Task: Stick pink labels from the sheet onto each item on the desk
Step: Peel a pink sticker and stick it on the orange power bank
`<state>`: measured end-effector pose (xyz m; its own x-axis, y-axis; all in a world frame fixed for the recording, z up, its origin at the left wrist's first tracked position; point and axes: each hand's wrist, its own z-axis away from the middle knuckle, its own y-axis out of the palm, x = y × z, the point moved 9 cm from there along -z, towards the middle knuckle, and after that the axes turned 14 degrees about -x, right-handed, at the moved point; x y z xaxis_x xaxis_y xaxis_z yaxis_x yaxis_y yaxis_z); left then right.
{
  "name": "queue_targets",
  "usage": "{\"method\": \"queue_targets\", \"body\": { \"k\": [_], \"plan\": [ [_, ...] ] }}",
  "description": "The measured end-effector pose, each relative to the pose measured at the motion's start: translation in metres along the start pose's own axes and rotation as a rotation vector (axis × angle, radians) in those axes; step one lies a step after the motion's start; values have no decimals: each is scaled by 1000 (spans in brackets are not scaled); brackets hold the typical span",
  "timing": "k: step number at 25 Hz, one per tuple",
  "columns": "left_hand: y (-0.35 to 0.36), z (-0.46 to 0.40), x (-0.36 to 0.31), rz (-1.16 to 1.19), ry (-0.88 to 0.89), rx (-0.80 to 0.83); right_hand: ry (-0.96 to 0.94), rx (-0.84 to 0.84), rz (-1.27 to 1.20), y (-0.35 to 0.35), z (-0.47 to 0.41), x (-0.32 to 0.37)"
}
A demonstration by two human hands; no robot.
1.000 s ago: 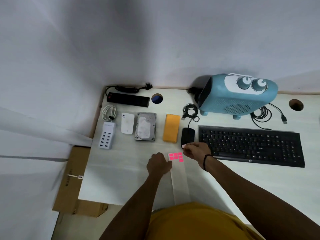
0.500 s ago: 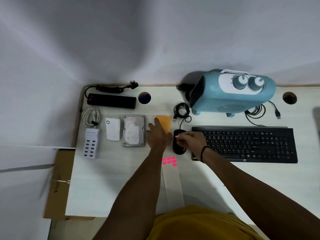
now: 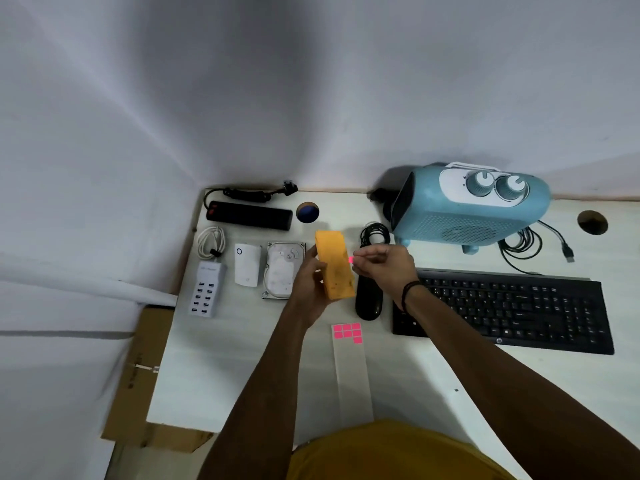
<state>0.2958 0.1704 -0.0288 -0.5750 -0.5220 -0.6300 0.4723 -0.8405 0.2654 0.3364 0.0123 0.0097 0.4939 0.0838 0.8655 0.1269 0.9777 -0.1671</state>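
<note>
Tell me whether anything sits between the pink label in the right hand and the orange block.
Nothing visible does. The right hand pinches the pink label just beside the orange block, which the left hand holds raised.

Open white table [image 3: 221, 368] surface lies near-left, bounded on the right by the long white label sheet [image 3: 351, 375]. Far-left access is obstructed by a row: white multi-port charger [image 3: 206, 289], white plug-in adapter [image 3: 247, 265], silver hard drive [image 3: 282, 270]. The black mouse [image 3: 369, 299] and black keyboard [image 3: 502, 308] block the right; the blue fan heater [image 3: 464, 206] closes the far-right.
</note>
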Motion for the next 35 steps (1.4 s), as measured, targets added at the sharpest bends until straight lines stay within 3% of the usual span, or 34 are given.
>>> {"method": "queue_targets", "body": {
  "k": [4, 17, 21, 27, 35],
  "plan": [
    [11, 21, 4, 131, -4, 76, -132, 12, 218, 9, 13, 22],
    [22, 52, -1, 103, 38, 173, -369, -140, 460, 10, 36, 53],
    [21, 56, -7, 96, 85, 151, -360, -260, 499, -3, 36, 53],
    [14, 50, -14, -131, 249, 46, -303, -144, 449, -4, 36, 46],
    [12, 45, 9, -59, -46, 141, -171, -124, 431, -9, 20, 23]
  ]
}}
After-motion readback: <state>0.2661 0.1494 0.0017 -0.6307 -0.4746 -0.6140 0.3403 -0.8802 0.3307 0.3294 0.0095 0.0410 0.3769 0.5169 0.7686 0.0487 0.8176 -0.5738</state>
